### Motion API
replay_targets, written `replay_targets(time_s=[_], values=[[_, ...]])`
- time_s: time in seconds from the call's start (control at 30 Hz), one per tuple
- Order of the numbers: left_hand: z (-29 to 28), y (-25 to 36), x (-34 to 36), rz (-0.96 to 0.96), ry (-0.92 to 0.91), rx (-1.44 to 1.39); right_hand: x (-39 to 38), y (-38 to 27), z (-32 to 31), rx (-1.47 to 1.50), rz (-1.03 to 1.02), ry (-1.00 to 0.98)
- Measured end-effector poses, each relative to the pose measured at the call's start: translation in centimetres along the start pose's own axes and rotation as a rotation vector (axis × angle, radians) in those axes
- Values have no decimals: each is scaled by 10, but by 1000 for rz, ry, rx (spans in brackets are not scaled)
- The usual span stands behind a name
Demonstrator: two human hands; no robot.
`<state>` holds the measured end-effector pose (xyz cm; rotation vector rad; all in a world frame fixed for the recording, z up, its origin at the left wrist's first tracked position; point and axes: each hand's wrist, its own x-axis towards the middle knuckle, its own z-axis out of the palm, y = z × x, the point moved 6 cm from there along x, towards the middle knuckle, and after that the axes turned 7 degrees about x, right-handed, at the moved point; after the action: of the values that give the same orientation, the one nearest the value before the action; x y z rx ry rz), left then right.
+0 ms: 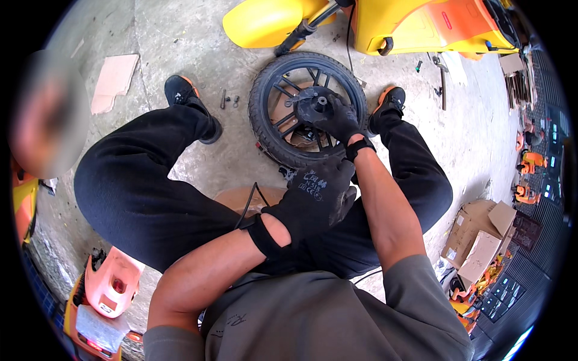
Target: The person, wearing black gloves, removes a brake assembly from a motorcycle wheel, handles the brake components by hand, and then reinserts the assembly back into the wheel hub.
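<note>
A black spoked wheel with tyre (270, 120) lies flat on the concrete between my bent legs, cardboard beneath its spokes. My gloved right hand (338, 120) grips the dark round hub (308, 108) at its centre, fingers closed over the right side near the protruding axle. My gloved left hand (316, 195) is below the wheel, over my lap and left of my right forearm; its fingers curl under, and what they hold, if anything, is hidden. Small metal parts (229, 102) lie left of the wheel.
A yellow scooter body (409, 30) and mudguard (253, 21) are ahead. A long tool (444, 90) lies right. Cardboard (114, 81) lies left, boxes (472, 237) stand right. A blurred person (45, 114) is at the far left; an orange-white vehicle part (114, 283) is lower left.
</note>
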<state>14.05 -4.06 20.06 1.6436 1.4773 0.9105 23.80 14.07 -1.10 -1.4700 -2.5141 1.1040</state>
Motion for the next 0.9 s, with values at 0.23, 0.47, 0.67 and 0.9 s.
replay_targets(time_s=[0.23,0.47,0.67,0.9], values=[[0,1,1,3,5,-6,-1,-2,-5,10,5,6],[3,-2,-1,-35,-27,8,-3,-27,-13,0,-17,62],[1,0,-1,-38,-22,1,-3,-15,-11,-97,-45,175],[0,-1,-1,-17,-3,-5,7,11,-3,8,38,60]])
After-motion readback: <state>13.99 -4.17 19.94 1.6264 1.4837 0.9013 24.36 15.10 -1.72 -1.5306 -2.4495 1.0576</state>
